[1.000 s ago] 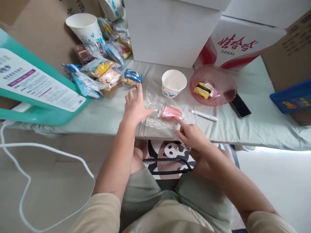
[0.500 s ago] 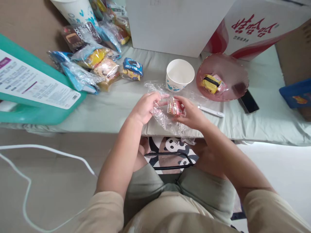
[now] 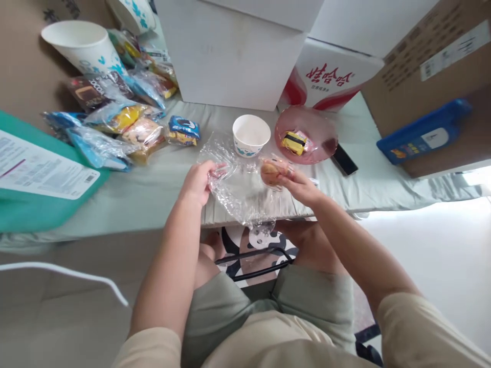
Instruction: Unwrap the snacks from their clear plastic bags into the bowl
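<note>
Since earlier, our hands separated: left hand [image 3: 197,180] grip pinches clear wrapper [image 3: 238,191]; right hand [image 3: 299,185] clamps snack [image 3: 271,172]; no legible label.

The brown snack [image 3: 270,173] is blurred and partly covered by the fingers of the right hand [image 3: 301,185], so its kind cannot be told. The clear wrapper [image 3: 240,190] is smeared by motion (its lower end is lost against the panda bag [image 3: 258,249]). The teal container [image 3: 36,179] is cut off by the left edge. Labels on the packets [image 3: 115,122] are too small to be read. The phone [image 3: 344,159] is partly hidden behind the pink bowl [image 3: 318,128].
</note>
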`<action>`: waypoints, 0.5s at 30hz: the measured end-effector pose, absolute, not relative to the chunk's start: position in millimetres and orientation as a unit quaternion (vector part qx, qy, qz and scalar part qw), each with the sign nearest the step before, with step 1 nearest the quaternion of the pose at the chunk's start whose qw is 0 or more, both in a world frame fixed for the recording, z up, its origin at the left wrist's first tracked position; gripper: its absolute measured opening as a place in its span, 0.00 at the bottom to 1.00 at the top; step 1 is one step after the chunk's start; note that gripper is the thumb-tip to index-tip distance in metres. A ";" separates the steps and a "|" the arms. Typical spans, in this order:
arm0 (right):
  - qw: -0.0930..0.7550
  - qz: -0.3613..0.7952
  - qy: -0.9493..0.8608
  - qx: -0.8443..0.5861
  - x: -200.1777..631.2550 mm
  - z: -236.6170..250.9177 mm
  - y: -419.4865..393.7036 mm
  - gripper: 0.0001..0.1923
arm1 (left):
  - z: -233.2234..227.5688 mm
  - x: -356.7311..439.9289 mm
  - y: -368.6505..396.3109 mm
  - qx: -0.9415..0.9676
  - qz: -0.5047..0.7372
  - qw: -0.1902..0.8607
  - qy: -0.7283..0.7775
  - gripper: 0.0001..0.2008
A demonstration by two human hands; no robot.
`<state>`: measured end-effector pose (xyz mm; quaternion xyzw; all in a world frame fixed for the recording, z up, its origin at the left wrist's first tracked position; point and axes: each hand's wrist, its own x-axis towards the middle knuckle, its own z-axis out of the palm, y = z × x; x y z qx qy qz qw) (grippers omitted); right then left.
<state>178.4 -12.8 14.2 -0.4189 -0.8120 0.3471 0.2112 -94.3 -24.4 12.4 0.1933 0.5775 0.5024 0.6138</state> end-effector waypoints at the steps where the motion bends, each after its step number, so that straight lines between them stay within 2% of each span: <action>1: 0.223 0.381 -0.793 -0.420 189.1 21.1 -15.2 0.31 | 12.2 -94.5 -24.4 0.193 0.505 0.612 0.577 0.07; 4: 0.283 0.451 -0.722 -0.441 226.5 46.5 -7.8 0.28 | 10.7 -94.0 -24.4 0.202 0.501 0.621 0.568 0.06; 8: 0.375 0.386 -0.672 -0.510 259.6 72.8 44.9 0.21 | 10.0 -91.0 -22.7 0.214 0.501 0.628 0.556 0.06; 10: 0.327 0.392 -0.667 -0.543 262.7 77.2 79.7 0.16 | 11.5 -88.6 -21.4 0.211 0.499 0.632 0.555 0.06; 12: 0.224 0.389 -0.675 -0.585 259.8 79.2 110.9 0.14 | 13.7 -86.2 -19.9 0.203 0.492 0.639 0.555 0.07; 14: 0.165 0.303 -0.693 -0.633 253.3 82.2 129.3 0.16 | 15.5 -84.9 -18.8 0.199 0.484 0.646 0.555 0.08; 15: 0.170 0.236 -0.703 -0.649 249.1 84.1 130.5 0.17 | 16.1 -84.7 -18.6 0.199 0.482 0.648 0.555 0.08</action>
